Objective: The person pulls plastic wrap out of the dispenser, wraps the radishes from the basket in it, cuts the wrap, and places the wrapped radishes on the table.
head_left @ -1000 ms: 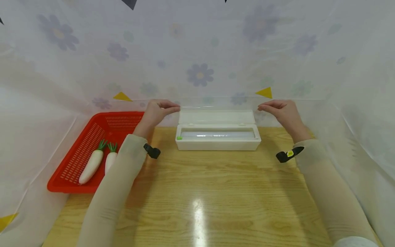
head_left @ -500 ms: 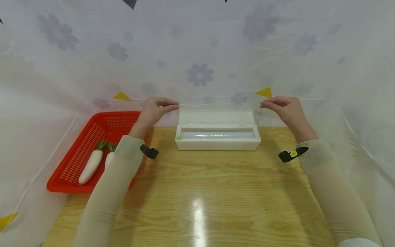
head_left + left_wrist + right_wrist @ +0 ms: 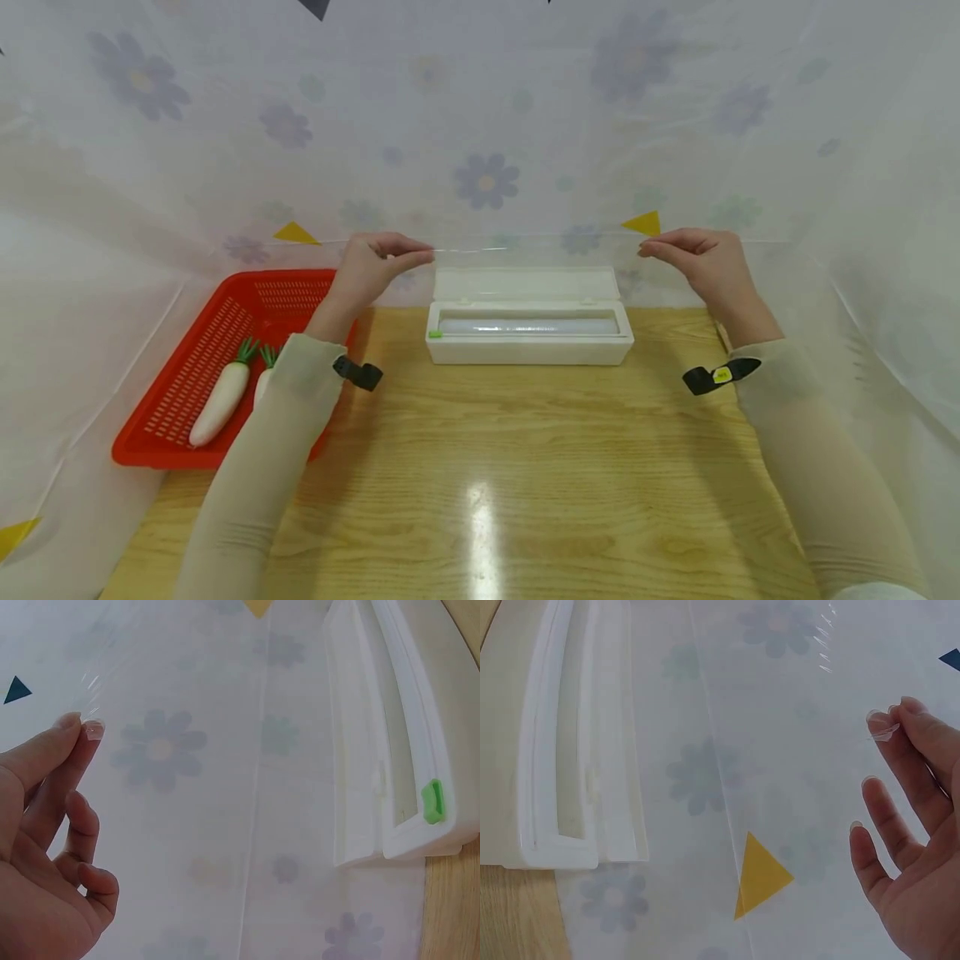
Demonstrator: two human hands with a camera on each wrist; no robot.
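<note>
A sheet of clear cling film [image 3: 480, 249] stretches between my hands, showing mostly as thin glints. At its left end, my left hand [image 3: 371, 271] pinches a corner between thumb and forefinger; a crumpled bit of film [image 3: 94, 730] shows at the fingertip. My right hand [image 3: 705, 267] pinches the opposite corner the same way, its other fingers loosely bent in the right wrist view. Below and between the hands sits a white cling film dispenser [image 3: 528, 352] with its lid [image 3: 525, 285] raised. Inside lies the film roll [image 3: 525, 327]. A green slide cutter [image 3: 433, 801] is at the dispenser's left end.
Left of the dispenser stands a red plastic basket [image 3: 146, 457] with two white radishes [image 3: 221, 402], one partly hidden by the left sleeve. A flower-patterned sheet [image 3: 420, 100] rises behind the wooden table [image 3: 555, 467] and at both sides.
Both hands have risen slightly and drawn farther apart, the right hand moving more, to the right. The film glint has risen with them. Dispenser and basket stay in place.
</note>
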